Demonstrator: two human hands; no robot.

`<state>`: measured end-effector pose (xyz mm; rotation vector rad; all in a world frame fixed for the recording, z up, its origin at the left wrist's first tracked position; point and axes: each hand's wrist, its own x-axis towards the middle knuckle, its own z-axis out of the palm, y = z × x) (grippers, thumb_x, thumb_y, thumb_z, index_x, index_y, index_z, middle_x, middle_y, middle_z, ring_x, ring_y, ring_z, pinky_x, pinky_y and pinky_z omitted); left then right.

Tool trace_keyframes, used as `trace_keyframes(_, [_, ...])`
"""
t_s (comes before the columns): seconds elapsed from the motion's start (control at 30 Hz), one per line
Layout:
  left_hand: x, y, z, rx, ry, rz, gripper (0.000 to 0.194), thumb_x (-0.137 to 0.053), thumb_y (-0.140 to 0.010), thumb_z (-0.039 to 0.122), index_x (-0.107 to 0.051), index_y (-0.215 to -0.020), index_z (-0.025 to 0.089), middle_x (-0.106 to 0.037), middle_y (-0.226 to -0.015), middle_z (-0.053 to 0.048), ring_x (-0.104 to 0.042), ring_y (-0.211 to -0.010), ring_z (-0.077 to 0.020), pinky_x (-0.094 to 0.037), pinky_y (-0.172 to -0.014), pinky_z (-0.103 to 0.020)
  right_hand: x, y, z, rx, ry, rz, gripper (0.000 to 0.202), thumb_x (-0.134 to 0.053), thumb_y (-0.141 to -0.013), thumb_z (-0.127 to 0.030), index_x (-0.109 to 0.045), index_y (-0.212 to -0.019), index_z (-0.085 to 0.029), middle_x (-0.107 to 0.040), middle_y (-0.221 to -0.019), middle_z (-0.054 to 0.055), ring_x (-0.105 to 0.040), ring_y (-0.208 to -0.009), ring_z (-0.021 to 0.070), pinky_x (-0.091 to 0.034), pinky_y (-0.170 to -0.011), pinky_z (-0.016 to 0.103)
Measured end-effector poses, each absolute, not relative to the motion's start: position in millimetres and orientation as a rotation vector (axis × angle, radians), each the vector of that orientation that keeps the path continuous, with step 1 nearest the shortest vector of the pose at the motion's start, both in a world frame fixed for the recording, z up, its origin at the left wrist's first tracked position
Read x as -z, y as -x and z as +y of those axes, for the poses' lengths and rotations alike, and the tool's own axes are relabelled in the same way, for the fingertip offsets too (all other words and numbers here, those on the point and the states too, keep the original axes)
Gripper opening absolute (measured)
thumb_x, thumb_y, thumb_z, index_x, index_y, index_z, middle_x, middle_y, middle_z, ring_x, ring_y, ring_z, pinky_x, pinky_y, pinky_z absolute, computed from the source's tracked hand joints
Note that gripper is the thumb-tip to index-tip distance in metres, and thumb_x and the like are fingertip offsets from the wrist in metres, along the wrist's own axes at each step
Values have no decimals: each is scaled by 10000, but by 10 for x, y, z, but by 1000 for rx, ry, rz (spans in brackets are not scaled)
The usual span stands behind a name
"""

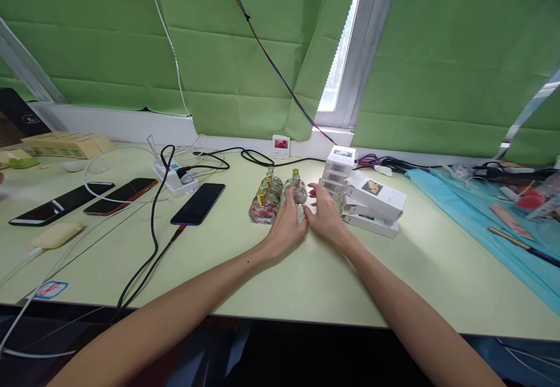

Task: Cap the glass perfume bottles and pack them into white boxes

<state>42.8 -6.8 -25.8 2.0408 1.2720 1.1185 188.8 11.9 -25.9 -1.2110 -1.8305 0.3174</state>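
A clear glass perfume bottle (299, 193) with a gold neck stands upright between my hands. My left hand (285, 226) rests on the table, its fingers reaching to the bottle's left front side, the thumb held apart. On the other side is my right hand (324, 213), fingers spread and curved, a small gap from the glass. The two thumbs nearly meet in front. Just left stands a row of similar perfume bottles (263, 209) with gold tops, the nearest bearing a pinkish pattern. Right of my right hand are stacked white boxes (339, 168) and a leaning white box (376, 193).
A black phone (198, 204) and two more phones lie left, among cables and a white power strip (177, 184). A small white box (280, 146) stands at the back. Blue plastic sheeting (464, 212) with assorted items covers the right side.
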Motion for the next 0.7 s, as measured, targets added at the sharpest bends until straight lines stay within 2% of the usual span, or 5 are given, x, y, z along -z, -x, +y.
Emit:
trace_keyframes(0.27, [246,-427,-80,-1103,-2075,1280,700,-566,-921,275,-213,-1518,183,-554,-1404,-211,-585,-1256,-324,-471,-1044,-512,249,-1877,100,-307,1207,-1832,511,-530,-854,-171,-455,-1359,-177,-555,-1250,168,-601,-1162,279,-563,-936,481])
trace_keyframes(0.47, [266,-412,-69,-1092,-2097,1274,700,-559,-929,297,-206,-1523,186,-463,-1498,-230,-496,-1372,-341,-431,-1092,-524,224,-1882,95,-250,1192,-1831,473,-512,-870,-177,-472,-1341,-193,-554,-1230,155,-619,-1109,277,-559,-926,480])
trace_keyframes(0.6, [298,-405,-61,-1081,-2130,1288,774,-591,-887,240,-178,-1540,190,-415,-1543,-227,-416,-1444,-348,-375,-1147,-543,135,-1908,74,-156,1171,-1830,429,-500,-887,-183,-496,-1316,-169,-561,-1219,169,-616,-1109,287,-544,-938,468])
trace_keyframes(0.7, [292,-405,-76,-1093,-2140,1300,738,-567,-891,222,-202,-1531,194,-385,-1559,-218,-384,-1465,-340,-359,-1162,-539,27,-1955,59,-47,1155,-1816,382,-478,-911,-187,-514,-1291,-175,-566,-1211,172,-608,-1108,295,-535,-943,471])
